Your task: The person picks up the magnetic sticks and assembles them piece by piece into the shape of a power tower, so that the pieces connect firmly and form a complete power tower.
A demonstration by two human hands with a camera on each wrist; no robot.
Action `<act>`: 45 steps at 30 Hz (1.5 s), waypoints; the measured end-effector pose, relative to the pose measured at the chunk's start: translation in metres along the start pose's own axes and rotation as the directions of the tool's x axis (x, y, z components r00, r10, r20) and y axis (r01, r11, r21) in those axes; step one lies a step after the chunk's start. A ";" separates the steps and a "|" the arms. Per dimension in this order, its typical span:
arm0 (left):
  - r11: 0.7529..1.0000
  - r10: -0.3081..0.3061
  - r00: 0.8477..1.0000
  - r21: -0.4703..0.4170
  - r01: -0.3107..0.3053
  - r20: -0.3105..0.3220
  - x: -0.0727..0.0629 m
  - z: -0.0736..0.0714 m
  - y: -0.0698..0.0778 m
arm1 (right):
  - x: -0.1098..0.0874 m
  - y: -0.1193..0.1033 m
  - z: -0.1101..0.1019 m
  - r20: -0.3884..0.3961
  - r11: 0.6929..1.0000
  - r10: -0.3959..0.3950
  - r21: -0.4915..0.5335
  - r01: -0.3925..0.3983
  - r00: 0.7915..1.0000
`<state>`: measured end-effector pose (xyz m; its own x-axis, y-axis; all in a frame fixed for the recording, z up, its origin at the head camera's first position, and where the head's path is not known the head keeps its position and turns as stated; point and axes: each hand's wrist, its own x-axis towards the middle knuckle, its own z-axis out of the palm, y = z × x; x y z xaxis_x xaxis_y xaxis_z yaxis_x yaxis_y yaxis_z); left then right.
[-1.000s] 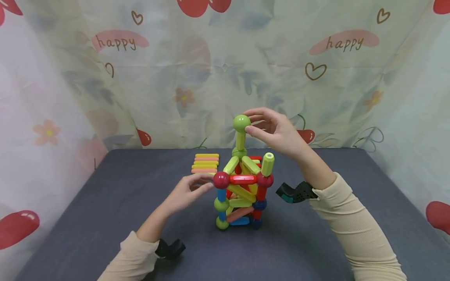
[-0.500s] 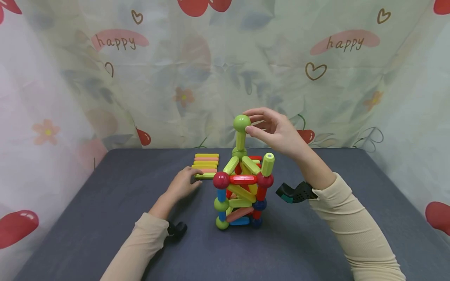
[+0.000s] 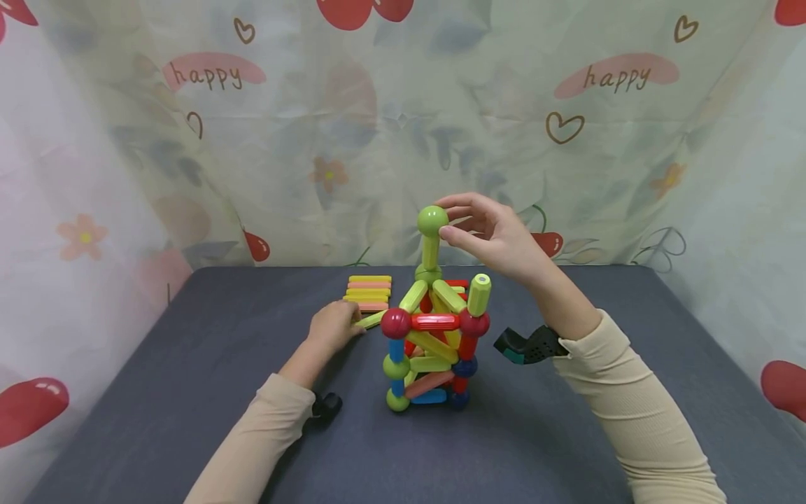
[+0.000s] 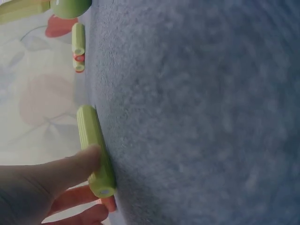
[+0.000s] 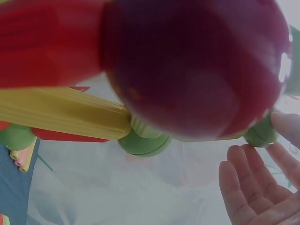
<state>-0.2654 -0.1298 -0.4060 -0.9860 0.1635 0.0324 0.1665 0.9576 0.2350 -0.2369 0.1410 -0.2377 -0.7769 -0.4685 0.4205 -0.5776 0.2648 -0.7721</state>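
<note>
In the head view a tower of magnetic sticks and balls stands mid-table, with a red stick (image 3: pixel 436 322) across its front between two dark red balls. My right hand (image 3: pixel 488 227) holds the green ball (image 3: pixel 432 220) at its top, thumb and fingertips against it; the right wrist view shows this green ball (image 5: pixel 261 133) too. Left of the tower, my left hand (image 3: pixel 331 327) pinches a yellow-green stick (image 3: pixel 371 320). Its far end meets the left dark red ball (image 3: pixel 397 323) in the picture; contact cannot be told. The left wrist view shows the thumb on this stick (image 4: pixel 95 145).
Behind the left hand lies a row of yellow and pink sticks (image 3: pixel 369 288). More red and yellow-green sticks (image 3: pixel 458 285) lie behind the tower, partly hidden. A yellow-green stick (image 3: pixel 479 295) stands upright on the tower's right dark red ball (image 3: pixel 475 323). A patterned curtain (image 3: pixel 283 175) hangs behind the table.
My left hand has left the tower's left dark red ball, reached the stick row and picked up its nearest yellow-green stick, now angled. The right hand stays at the top ball.
</note>
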 end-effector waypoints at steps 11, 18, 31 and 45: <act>0.953 0.165 0.980 -0.273 -0.130 0.112 -0.018 -0.027 -0.009 | 0.000 0.001 -0.001 0.001 1.000 0.003 -0.018 -0.003 1.000; 0.822 0.137 0.991 -0.560 -0.106 0.014 -0.037 -0.071 0.000 | 0.000 0.000 -0.001 0.003 1.000 0.004 -0.017 -0.004 1.000; 0.501 0.223 0.936 -0.792 -0.350 -0.272 -0.074 -0.116 0.061 | -0.001 0.000 0.000 -0.005 1.000 0.002 -0.009 -0.002 1.000; 0.479 0.292 0.923 -0.796 -0.369 -0.251 -0.074 -0.107 0.072 | -0.001 0.000 0.001 0.003 1.000 -0.012 0.000 0.012 1.000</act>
<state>-0.1811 -0.0982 -0.2873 -0.8631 0.3709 0.3428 0.4375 0.2099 0.8744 -0.2364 0.1409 -0.2386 -0.7690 -0.4746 0.4283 -0.5871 0.2592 -0.7669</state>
